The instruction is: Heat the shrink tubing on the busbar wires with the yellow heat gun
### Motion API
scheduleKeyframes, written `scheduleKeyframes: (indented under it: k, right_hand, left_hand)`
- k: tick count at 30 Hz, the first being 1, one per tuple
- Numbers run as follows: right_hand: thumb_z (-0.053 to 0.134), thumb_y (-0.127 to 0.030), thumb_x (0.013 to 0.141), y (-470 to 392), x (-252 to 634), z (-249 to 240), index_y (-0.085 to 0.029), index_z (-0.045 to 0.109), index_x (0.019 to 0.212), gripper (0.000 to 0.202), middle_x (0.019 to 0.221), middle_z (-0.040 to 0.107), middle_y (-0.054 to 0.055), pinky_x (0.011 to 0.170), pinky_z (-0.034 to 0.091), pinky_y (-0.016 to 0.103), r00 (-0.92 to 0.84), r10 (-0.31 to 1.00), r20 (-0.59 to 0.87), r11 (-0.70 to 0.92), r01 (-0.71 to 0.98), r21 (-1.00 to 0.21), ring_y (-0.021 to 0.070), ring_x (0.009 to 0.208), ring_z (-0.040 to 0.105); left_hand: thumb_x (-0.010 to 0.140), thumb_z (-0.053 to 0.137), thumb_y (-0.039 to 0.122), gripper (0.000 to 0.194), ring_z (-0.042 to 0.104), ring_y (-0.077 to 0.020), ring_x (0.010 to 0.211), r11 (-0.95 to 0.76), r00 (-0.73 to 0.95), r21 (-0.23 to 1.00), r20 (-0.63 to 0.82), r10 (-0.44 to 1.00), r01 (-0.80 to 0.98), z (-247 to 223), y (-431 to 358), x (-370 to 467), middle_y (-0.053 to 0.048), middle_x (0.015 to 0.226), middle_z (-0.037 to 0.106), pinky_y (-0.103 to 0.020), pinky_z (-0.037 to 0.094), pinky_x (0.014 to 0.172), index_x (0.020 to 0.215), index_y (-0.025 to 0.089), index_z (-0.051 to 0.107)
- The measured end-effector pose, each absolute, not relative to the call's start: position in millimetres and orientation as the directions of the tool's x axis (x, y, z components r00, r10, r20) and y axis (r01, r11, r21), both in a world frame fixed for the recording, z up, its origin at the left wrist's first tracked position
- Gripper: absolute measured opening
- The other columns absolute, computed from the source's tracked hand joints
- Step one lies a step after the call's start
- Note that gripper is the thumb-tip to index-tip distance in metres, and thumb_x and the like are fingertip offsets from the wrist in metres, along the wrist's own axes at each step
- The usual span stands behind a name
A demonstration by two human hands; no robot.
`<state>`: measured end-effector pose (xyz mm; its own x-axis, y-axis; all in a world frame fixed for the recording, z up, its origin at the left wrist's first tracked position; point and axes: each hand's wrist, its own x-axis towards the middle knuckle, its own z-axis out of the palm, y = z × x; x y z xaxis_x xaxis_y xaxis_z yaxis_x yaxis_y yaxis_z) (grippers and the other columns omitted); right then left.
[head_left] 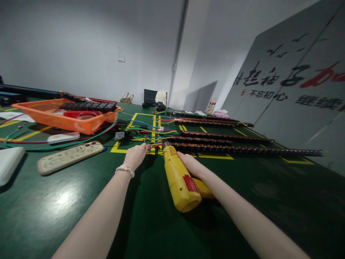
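A yellow heat gun (175,172) with a red label slants across the green table, its nozzle pointing away from me at the wire ends. Against the front right side of its body lies my right hand (191,164), closed on it, with most fingers hidden behind the gun. My left hand (136,155) pinches thin red and yellow wires (155,145) just left of the nozzle. These wires lead to the nearest long dark strip (242,148). What exactly sits at the nozzle tip is too small to tell.
More long strips (210,122) with coloured wires lie farther back. On the left are an orange basket (78,123) holding black parts, a beige power strip (70,157), a white box (10,163) and a black socket (120,135). Yellow tape (215,156) marks the table.
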<state>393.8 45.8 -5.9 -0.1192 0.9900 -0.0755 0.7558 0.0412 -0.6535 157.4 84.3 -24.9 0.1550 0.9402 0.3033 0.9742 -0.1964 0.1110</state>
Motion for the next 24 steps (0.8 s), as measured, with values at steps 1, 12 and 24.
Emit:
scheduleKeyframes:
  k: [1, 12, 24]
  right_hand:
    - [0.026, -0.058, 0.091, 46, 394, -7, -0.017, 0.067, 0.095, 0.058, 0.083, 0.069, 0.01, 0.069, 0.044, 0.029, -0.122, 0.99, -0.07, 0.047, 0.756, -0.653, 0.0221, 0.077, 0.062]
    - [0.032, -0.049, 0.091, 48, 394, -7, -0.019, 0.063, 0.106, 0.045, 0.094, 0.067, 0.011, 0.073, 0.044, 0.031, -0.133, 0.99, -0.033, 0.091, 0.817, -0.569, 0.0245, 0.085, 0.059]
    - [0.02, -0.047, 0.095, 48, 365, 0, -0.019, 0.056, 0.119, 0.052, 0.112, 0.062, 0.013, 0.084, 0.04, 0.036, -0.207, 0.977, -0.057, 0.153, 0.857, -0.492, 0.0275, 0.1, 0.056]
  left_hand:
    - [0.094, 0.016, 0.042, 0.047, 0.066, -0.026, 0.078, -0.196, 0.156, 0.109, 0.301, 0.941, 0.974, -25, 85, 158, -0.01, 0.082, 0.068, -0.03, 0.044, 0.061, 0.095, 0.019, 0.057]
    - [0.094, 0.014, 0.041, 0.046, 0.066, -0.0267, 0.078, -0.162, 0.125, 0.112, 0.284, 0.951, 0.98, -26, 90, 159, -0.011, 0.084, 0.068, -0.033, 0.045, 0.064, 0.098, 0.019, 0.054]
    - [0.091, 0.02, 0.048, 0.049, 0.063, -0.0227, 0.087, -0.185, 0.108, 0.354, 0.226, 0.968, 0.917, -28, 102, 152, -0.009, 0.093, 0.069, -0.027, 0.039, 0.063, 0.09, 0.022, 0.062]
